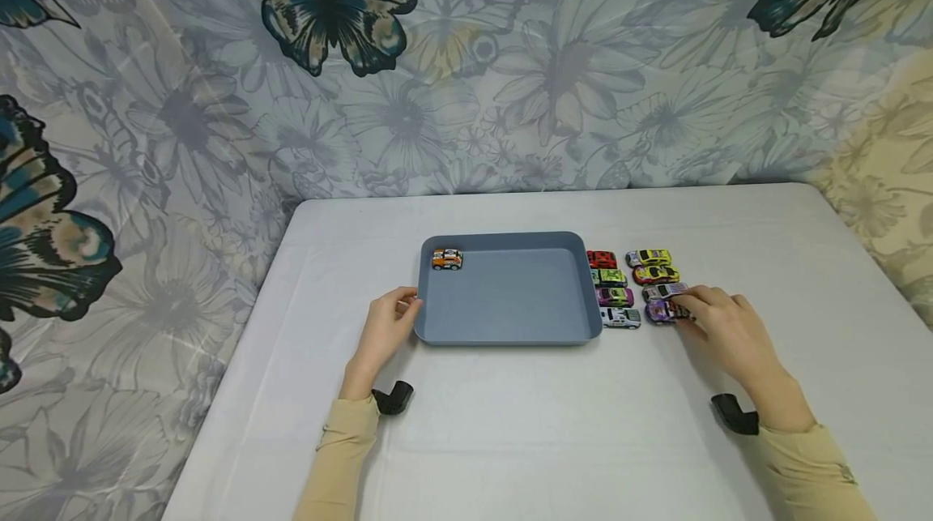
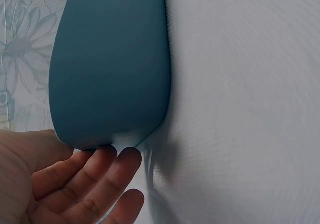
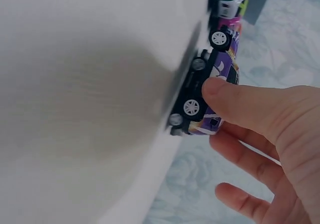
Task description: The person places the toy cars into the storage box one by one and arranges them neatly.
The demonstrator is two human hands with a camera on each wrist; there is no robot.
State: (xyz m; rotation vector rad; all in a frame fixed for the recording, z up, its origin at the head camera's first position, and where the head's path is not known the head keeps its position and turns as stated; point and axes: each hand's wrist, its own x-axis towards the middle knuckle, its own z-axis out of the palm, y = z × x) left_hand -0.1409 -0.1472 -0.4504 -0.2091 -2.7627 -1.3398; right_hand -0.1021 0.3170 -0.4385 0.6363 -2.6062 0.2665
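Note:
My left hand [image 1: 386,325] is at the left edge of a blue-grey rectangular tray [image 1: 510,335]. In the left wrist view the thumb lies at the tray's rim [image 2: 100,83], with curled fingers against the wall below it. An orange toy car [image 1: 447,259] sits in the tray's far left corner. My right hand [image 1: 722,330] pinches a purple toy car [image 1: 659,311] at the near end of the outer column of cars. The right wrist view shows the thumb on the side of this purple car [image 3: 222,68], its black underside and wheels turned toward the camera.
Beside the held car is a silver-grey toy car [image 1: 662,292], with two yellow cars [image 1: 652,266] beyond. Against the tray's right side stand a red car [image 1: 602,259], a green car [image 1: 608,278], a purple-green car [image 1: 615,296] and a white car [image 1: 621,318]. A white cloth covers the table [image 1: 510,424].

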